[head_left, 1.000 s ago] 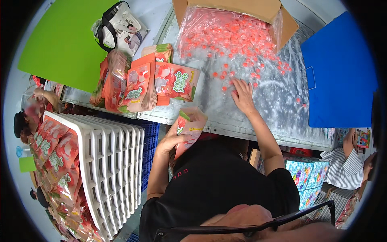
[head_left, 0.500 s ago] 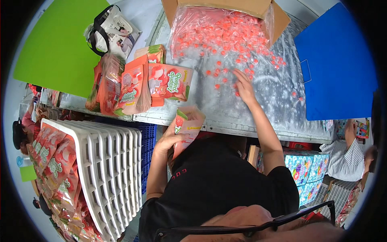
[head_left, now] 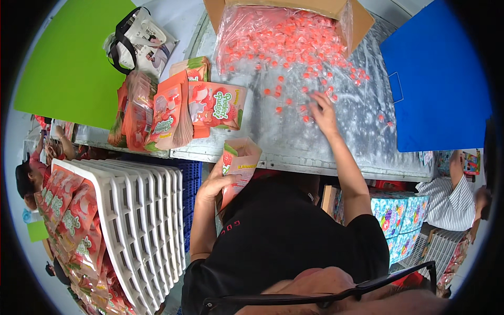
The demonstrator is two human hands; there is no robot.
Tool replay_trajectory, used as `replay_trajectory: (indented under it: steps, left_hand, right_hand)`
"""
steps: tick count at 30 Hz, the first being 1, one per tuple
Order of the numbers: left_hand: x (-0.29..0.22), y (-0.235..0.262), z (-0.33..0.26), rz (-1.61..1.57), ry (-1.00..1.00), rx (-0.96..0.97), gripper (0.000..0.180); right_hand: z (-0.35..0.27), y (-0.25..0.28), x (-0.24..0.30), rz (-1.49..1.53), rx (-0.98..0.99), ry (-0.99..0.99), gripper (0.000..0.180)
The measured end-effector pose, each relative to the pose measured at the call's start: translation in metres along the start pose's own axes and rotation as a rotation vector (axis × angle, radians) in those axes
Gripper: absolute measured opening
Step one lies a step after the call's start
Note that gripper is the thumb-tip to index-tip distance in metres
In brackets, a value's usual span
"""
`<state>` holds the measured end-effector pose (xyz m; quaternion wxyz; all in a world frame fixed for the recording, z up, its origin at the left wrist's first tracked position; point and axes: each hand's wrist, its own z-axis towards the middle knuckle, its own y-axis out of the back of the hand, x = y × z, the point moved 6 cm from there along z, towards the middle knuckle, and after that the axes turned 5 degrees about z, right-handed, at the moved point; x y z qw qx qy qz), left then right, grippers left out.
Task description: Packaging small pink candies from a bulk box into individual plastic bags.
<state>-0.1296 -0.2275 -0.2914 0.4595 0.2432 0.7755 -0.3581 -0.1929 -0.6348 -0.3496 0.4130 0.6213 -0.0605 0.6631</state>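
My left hand (head_left: pixel 212 185) is closed round a pink candy pouch (head_left: pixel 242 164), held upright at the table's near edge with its mouth spread apart. Over the table, my right hand (head_left: pixel 325 114) reaches in among loose wrapped red candies (head_left: pixel 279 109), fingers apart and bent down at them. Whether a candy touches the fingertips is hard to tell. Beyond it, a big heap of the same candies (head_left: pixel 286 42) spills from a plastic-lined cardboard box (head_left: pixel 362 23). Left of the candies lie stacks of flat pouches (head_left: pixel 170 107), with one pouch (head_left: pixel 218 105) lying face up.
A white plastic crate (head_left: pixel 139 220) full of pouches stands at my left. A green panel (head_left: pixel 73 63) and a blue panel (head_left: pixel 438 79) flank the metal table (head_left: pixel 294 152). A printed bag (head_left: pixel 149 44) sits at the back left. Other people work at both sides.
My right hand has drawn slightly nearer, its fingers bending more among the loose candies. My left hand still holds the pouch, whose mouth looks wider. The whole view has shifted a little.
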Motion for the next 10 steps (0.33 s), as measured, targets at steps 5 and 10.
replay_trajectory:
  steps: [5, 10]
  left_hand:
    - [0.000, -0.009, 0.007, 0.027, -0.022, 0.032, 0.094]
    - [-0.008, -0.010, 0.007, 0.111, -0.072, 0.025, 0.093]
  right_hand:
    - [-0.033, -0.016, 0.025, -0.362, 0.118, 0.189, 0.056]
    - [-0.028, -0.041, 0.048, -0.434, 0.170, 0.324, 0.075]
